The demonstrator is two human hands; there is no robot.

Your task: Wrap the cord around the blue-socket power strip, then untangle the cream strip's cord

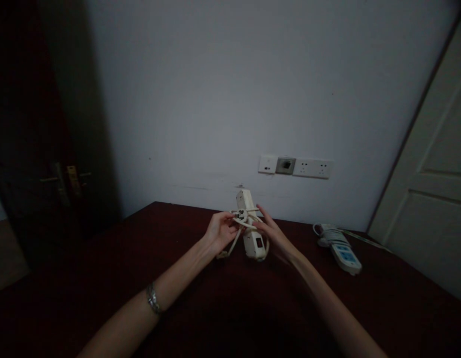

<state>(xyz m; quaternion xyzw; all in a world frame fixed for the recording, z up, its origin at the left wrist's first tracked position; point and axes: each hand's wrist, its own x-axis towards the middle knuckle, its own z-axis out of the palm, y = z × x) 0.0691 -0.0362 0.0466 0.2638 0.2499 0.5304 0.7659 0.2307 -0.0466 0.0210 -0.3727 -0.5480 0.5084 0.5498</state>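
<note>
Reaching forward from the near edge, two bare forearms cross a dark red, smooth surface; the left wrist wears a metal bracelet. The left hand is turned palm inward, its fingers curled closed around the plug and the pale cord. The right hand is turned to face it, with fingers pinched on the cord beside the power strip. This strip is a long cream plastic bar with a red switch, held upright above the surface between both hands, and the cord loops around it. To the right, a second power strip, white and blue, lies flat. Behind, on the grey wall, is a row of wall sockets.
</note>
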